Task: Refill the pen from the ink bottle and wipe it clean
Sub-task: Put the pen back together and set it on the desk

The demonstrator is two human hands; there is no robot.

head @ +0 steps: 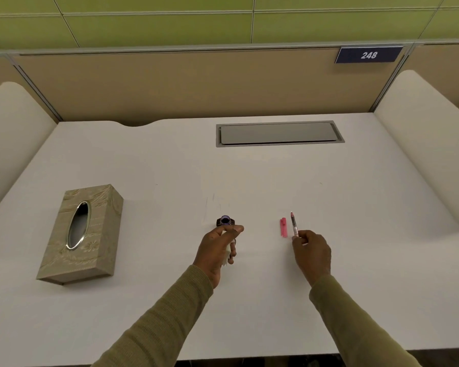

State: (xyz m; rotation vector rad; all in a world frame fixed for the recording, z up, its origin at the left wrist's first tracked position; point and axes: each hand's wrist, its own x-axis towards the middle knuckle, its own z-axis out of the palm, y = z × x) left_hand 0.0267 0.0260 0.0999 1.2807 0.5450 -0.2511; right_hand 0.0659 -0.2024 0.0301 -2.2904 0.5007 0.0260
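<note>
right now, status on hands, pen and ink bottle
Left hand shut on tissue, beside open ink bottle. Right hand shut on pen, uncapped. Pink cap on desk. Nothing in the way.

Matt white table (170,168); woven-look tissue box (82,234) (shiny metal rim)

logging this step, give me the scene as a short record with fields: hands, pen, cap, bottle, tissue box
left hand: beside the bottle, holding a pale tissue
right hand: holding the pen by its lower end
pen: uncapped, tip pointing away, off the bottle
cap: pink, lying on the desk just left of the pen
bottle: open, dark ink visible, on the desk
tissue box: at the left, no tissue showing in its slot
</note>
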